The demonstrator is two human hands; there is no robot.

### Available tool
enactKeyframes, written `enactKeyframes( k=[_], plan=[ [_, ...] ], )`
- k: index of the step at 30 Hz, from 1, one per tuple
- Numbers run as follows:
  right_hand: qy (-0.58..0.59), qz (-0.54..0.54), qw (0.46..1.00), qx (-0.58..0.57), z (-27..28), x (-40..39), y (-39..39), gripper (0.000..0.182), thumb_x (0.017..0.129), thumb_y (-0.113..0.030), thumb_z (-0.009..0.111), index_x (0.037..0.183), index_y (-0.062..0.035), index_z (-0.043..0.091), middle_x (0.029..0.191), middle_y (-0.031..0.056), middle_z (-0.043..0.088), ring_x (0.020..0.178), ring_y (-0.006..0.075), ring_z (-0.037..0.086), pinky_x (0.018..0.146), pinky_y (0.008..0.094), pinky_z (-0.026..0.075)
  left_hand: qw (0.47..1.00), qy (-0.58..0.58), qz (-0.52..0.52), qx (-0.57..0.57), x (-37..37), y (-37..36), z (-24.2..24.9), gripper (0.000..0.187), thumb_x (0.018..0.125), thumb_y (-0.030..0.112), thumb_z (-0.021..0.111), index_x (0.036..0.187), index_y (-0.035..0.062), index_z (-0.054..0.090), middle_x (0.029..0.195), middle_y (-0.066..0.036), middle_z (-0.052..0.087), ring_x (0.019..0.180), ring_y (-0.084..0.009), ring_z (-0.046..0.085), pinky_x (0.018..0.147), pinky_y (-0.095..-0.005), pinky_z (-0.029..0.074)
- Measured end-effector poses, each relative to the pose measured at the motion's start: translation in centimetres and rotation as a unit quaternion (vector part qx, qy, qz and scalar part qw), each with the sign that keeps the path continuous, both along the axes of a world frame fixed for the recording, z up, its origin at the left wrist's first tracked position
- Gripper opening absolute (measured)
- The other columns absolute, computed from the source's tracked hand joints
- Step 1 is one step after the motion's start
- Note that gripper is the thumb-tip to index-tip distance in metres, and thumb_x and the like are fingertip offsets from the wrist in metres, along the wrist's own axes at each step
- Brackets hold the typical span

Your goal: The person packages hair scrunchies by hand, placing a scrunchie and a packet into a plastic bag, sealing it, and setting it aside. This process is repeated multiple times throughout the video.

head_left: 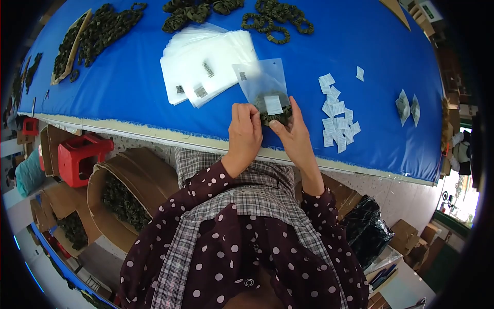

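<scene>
A clear plastic bag point(267, 77) lies at the front edge of the blue table, with dark green scrunchies point(282, 117) in its lower part and a white printed label point(274, 105) showing over them. My right hand point(297, 138) grips the bag's right side, thumb in front on the scrunchies and fingers along the edge. At the lower left corner my left hand point(245, 135) is closed, its curled fingers pinching the bag's edge; the fingertips are partly hidden. Just beyond my left hand is a fanned stack of empty plastic bags point(216, 56).
Loose white labels point(337, 121) lie scattered to the right, with two small filled packets point(407, 108) farther right. Piles of dark green scrunchies point(110, 31) cover the table's far left and back. Below stand a red stool point(82, 157) and a cardboard box point(154, 170) of scrunchies.
</scene>
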State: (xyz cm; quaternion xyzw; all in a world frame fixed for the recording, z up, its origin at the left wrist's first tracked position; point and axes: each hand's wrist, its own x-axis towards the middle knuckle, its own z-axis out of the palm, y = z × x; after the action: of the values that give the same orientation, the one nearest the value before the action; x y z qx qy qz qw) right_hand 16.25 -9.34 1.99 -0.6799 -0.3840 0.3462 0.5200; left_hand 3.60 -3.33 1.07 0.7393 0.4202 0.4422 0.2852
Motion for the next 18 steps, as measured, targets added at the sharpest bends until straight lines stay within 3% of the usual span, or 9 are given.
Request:
enactKeyframes(
  k=[2,6,11,16,18],
  plan=[
    [0.011,0.023,1.0,0.009,0.4,0.1,0.0,0.059,0.098,-0.016,0.066,0.146,0.0036,0.037,0.116,0.0188,0.065,0.094,0.0207,0.064,0.08,0.027,0.051,1.0,-0.006,-0.002,-0.01,-0.1,0.0,0.1,0.021,0.086,-0.009,0.058,0.102,0.0022,0.05,0.094,-0.012,0.049,0.074,-0.0265,0.049,0.064,-0.0365,0.045],
    [-0.055,-0.124,0.973,-0.187,2.6,-1.0,1.9,0.063,0.091,-0.018,0.074,0.142,0.0008,0.041,0.081,0.0092,0.066,0.068,0.0185,0.061,0.063,0.0295,0.048,0.995,-0.031,-0.035,-0.084,-0.2,-0.6,0.3,0.021,0.086,-0.009,0.058,0.103,0.0016,0.05,0.094,-0.012,0.049,0.075,-0.0254,0.049,0.063,-0.0379,0.045],
    [-0.113,-0.08,0.989,-0.045,2.0,-1.5,1.3,0.064,0.086,-0.015,0.079,0.139,-0.0008,0.046,0.06,-0.0009,0.055,0.053,0.0111,0.046,0.054,0.0244,0.038,0.988,-0.061,-0.013,-0.139,-0.8,-0.3,0.2,0.023,0.087,-0.009,0.058,0.106,0.0013,0.05,0.098,-0.012,0.049,0.076,-0.0248,0.049,0.064,-0.038,0.048],
    [-0.241,-0.18,0.946,-0.122,-0.3,-0.8,2.9,0.064,0.086,-0.01,0.077,0.141,-0.0021,0.047,0.061,-0.0005,0.054,0.053,0.0097,0.044,0.055,0.0232,0.037,0.967,-0.077,-0.011,-0.241,-1.4,-0.9,-0.7,0.027,0.089,-0.004,0.061,0.111,0.0034,0.047,0.095,-0.011,0.051,0.076,-0.0212,0.057,0.064,-0.0315,0.051],
    [-0.255,-0.144,0.953,-0.081,-0.8,-0.4,2.7,0.063,0.086,-0.01,0.077,0.141,-0.0032,0.047,0.06,-0.0001,0.054,0.054,0.0116,0.046,0.055,0.0254,0.039,0.979,-0.039,0.003,-0.2,-1.1,-0.4,0.7,0.029,0.089,-0.003,0.062,0.113,0.0035,0.047,0.096,-0.011,0.051,0.075,-0.0219,0.058,0.063,-0.0324,0.051]
  ],
)
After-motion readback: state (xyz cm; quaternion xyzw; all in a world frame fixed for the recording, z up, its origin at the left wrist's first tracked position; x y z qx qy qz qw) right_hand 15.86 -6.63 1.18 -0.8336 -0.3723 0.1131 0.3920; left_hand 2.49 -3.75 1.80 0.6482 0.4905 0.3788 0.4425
